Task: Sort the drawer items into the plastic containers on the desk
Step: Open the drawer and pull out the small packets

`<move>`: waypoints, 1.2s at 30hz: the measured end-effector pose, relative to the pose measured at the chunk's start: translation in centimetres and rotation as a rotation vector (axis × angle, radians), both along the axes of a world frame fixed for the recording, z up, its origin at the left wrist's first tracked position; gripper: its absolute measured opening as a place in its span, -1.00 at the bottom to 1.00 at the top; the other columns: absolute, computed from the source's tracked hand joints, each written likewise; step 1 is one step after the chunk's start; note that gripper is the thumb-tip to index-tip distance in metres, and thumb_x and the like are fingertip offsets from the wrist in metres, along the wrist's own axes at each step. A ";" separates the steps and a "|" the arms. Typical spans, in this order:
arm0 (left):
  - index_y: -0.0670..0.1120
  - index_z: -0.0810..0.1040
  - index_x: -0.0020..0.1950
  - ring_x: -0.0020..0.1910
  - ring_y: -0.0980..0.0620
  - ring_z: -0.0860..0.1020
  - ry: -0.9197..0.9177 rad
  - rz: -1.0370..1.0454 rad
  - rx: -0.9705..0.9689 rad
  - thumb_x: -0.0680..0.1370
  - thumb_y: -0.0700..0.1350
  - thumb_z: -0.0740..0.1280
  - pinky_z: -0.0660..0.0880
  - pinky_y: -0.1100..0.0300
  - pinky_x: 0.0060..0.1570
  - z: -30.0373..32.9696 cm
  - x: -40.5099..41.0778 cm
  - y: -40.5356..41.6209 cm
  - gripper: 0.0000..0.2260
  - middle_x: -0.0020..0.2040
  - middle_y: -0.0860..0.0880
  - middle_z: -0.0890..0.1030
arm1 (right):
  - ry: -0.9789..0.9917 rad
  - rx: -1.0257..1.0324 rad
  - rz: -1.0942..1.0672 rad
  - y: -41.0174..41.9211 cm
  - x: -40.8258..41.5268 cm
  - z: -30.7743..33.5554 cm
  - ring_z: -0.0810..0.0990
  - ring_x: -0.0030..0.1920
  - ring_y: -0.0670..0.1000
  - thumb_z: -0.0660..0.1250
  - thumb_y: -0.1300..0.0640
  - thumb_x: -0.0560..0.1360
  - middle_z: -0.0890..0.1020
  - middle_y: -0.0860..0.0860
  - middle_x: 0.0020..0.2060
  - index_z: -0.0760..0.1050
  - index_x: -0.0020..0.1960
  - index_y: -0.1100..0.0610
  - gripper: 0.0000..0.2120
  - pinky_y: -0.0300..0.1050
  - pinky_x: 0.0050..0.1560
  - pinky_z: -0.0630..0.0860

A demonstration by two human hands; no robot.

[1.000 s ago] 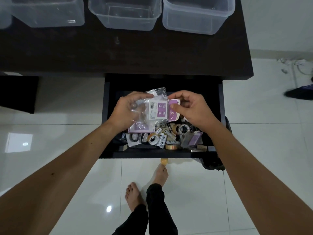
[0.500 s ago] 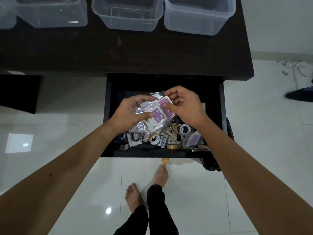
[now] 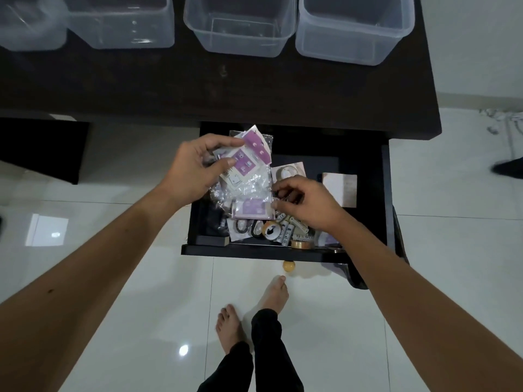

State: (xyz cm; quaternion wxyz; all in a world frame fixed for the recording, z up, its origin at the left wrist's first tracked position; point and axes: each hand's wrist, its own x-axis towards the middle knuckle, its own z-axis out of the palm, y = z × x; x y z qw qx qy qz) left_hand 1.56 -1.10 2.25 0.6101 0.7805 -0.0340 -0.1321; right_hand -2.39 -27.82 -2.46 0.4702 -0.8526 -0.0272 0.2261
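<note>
1. Gripping a bundle of clear plastic packets with purple cards (image 3: 249, 168), the left hand (image 3: 195, 168) holds it above the open dark wooden drawer (image 3: 365, 148).
2. The right hand (image 3: 308, 205) pinches a purple packet (image 3: 250, 208) inside the drawer.

**A:** what's around the edges tho?

**B:** glossy white tile floor (image 3: 135, 321), two bare feet (image 3: 254, 312) with black trouser legs (image 3: 271, 360) at bottom centre, and some dark shape (image 3: 509, 166), cut off by the frame, at the right edge.
</note>
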 end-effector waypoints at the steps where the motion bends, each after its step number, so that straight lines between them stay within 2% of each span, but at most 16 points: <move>1: -0.08 0.68 0.28 0.12 -0.07 0.73 0.004 -0.003 0.004 0.60 -0.34 0.44 0.68 0.28 -0.11 -0.1 0.0 0.2 -0.70 0.31 -0.08 0.67 | -0.030 -0.054 0.036 0.4 0.0 -0.2 0.59 -0.08 -0.08 0.61 0.01 0.46 0.61 -0.05 0.01 0.62 0.26 -0.06 -0.60 -0.08 0.04 0.61; 3: -0.08 0.69 0.27 0.11 0.00 0.72 0.004 0.004 0.011 0.60 -0.33 0.45 0.65 0.34 -0.14 -0.2 -0.1 0.6 -0.72 0.29 -0.09 0.67 | -0.062 -0.151 0.060 1.1 0.2 -0.4 0.54 -0.06 -0.11 0.63 -0.12 0.40 0.55 -0.09 0.02 0.54 0.38 -0.08 -0.40 -0.11 0.03 0.55; 5: -0.09 0.70 0.26 0.13 0.09 0.69 -0.024 0.015 0.037 0.59 -0.32 0.47 0.63 0.36 -0.07 -0.2 -0.2 0.8 -0.73 0.27 -0.07 0.68 | -0.060 -0.210 0.050 1.7 0.4 -0.5 0.54 -0.01 -0.05 0.65 -0.19 0.34 0.54 -0.11 0.03 0.45 0.46 -0.09 -0.24 -0.08 0.03 0.55; 8: -0.05 0.69 0.23 0.18 0.20 0.67 -0.028 0.036 0.045 0.59 -0.29 0.48 0.60 0.38 0.04 -0.3 -0.4 0.9 -0.74 0.26 -0.04 0.69 | -0.054 -0.237 0.014 2.1 0.6 -0.4 0.56 0.01 -0.03 0.68 -0.18 0.29 0.57 -0.10 0.04 0.43 0.48 -0.08 -0.16 -0.08 0.01 0.55; 13: -0.09 0.69 0.24 0.13 0.24 0.68 0.002 0.057 0.023 0.59 -0.29 0.47 0.62 0.38 -0.03 0.0 -0.3 0.9 -0.76 0.25 -0.04 0.69 | -0.030 -0.182 -0.046 2.2 0.5 -0.3 0.52 -0.15 -0.20 0.72 -0.05 0.28 0.61 -0.17 -0.10 0.49 0.39 -0.09 -0.24 -0.17 -0.13 0.43; 17: -0.09 0.68 0.22 0.12 0.31 0.67 0.005 0.057 0.018 0.58 -0.30 0.47 0.60 0.42 -0.05 0.0 -0.4 0.9 -0.76 0.23 -0.01 0.68 | -0.021 -0.097 -0.097 2.1 0.2 -0.3 0.52 -0.21 -0.17 0.72 0.07 0.31 0.63 -0.12 -0.13 0.55 0.31 -0.06 -0.36 -0.18 -0.13 0.49; 20: -0.08 0.68 0.22 0.14 0.32 0.66 -0.016 0.046 0.031 0.58 -0.30 0.48 0.58 0.42 0.05 -0.1 -0.4 0.9 -0.75 0.22 0.00 0.69 | -0.002 0.011 -0.148 1.4 0.1 -0.3 0.51 -0.20 -0.08 0.70 0.19 0.33 0.62 -0.03 -0.11 0.59 0.29 0.00 -0.42 -0.06 -0.06 0.60; 22: -0.06 0.68 0.22 0.18 0.28 0.65 -0.021 0.043 0.036 0.58 -0.29 0.49 0.58 0.39 0.10 -0.2 -0.3 0.9 -0.75 0.22 0.02 0.70 | 0.010 0.078 -0.174 0.8 0.1 -0.1 0.51 -0.20 -0.07 0.69 0.24 0.33 0.60 0.01 -0.11 0.60 0.28 0.02 -0.43 -0.12 -0.08 0.61; 25: -0.01 0.69 0.21 0.17 0.20 0.66 -0.011 0.035 0.050 0.58 -0.26 0.50 0.60 0.39 0.00 -0.4 -0.3 0.8 -0.75 0.21 0.11 0.70 | 0.024 0.172 -0.220 -0.2 -0.1 0.5 0.56 -0.19 -0.07 0.67 0.31 0.33 0.61 0.03 -0.13 0.59 0.25 0.01 -0.44 -0.22 -0.09 0.59; 27: -0.03 0.69 0.22 0.15 0.20 0.67 -0.010 0.033 0.052 0.58 -0.27 0.49 0.59 0.41 -0.03 -0.4 -0.3 0.7 -0.75 0.20 0.10 0.69 | 0.030 0.215 -0.254 -0.9 -0.3 1.3 0.60 -0.17 -0.04 0.65 0.35 0.34 0.62 0.05 -0.12 0.58 0.26 0.07 -0.44 -0.22 -0.04 0.63; 31: -0.07 0.69 0.25 0.19 0.27 0.65 -0.047 0.010 0.040 0.60 -0.30 0.46 0.59 0.40 0.08 -0.4 -0.3 -0.2 -0.74 0.25 0.02 0.68 | -0.001 0.242 -0.300 -3.3 -1.3 3.2 0.68 -0.12 -0.03 0.60 0.37 0.39 0.65 0.08 -0.07 0.58 0.31 0.12 -0.46 -0.13 0.04 0.68; 34: 0.01 0.70 0.24 0.28 0.16 0.63 -0.059 0.003 0.112 0.61 -0.25 0.46 0.58 0.23 0.27 -1.3 0.0 -0.9 -0.75 0.26 0.02 0.69 | -0.061 0.288 -0.380 -5.4 -2.1 4.9 0.71 -0.12 -0.01 0.58 0.38 0.41 0.67 0.01 -0.09 0.59 0.30 0.09 -0.49 -0.10 0.00 0.68; 36: 0.02 0.71 0.26 0.29 0.10 0.62 -0.061 0.004 0.179 0.62 -0.21 0.47 0.56 0.14 0.33 -2.0 0.0 -1.6 -0.76 0.25 0.03 0.68 | -0.100 0.351 -0.443 -6.7 -2.5 5.9 0.69 -0.10 0.00 0.56 0.40 0.43 0.67 0.00 -0.11 0.60 0.30 0.10 -0.51 -0.10 0.02 0.68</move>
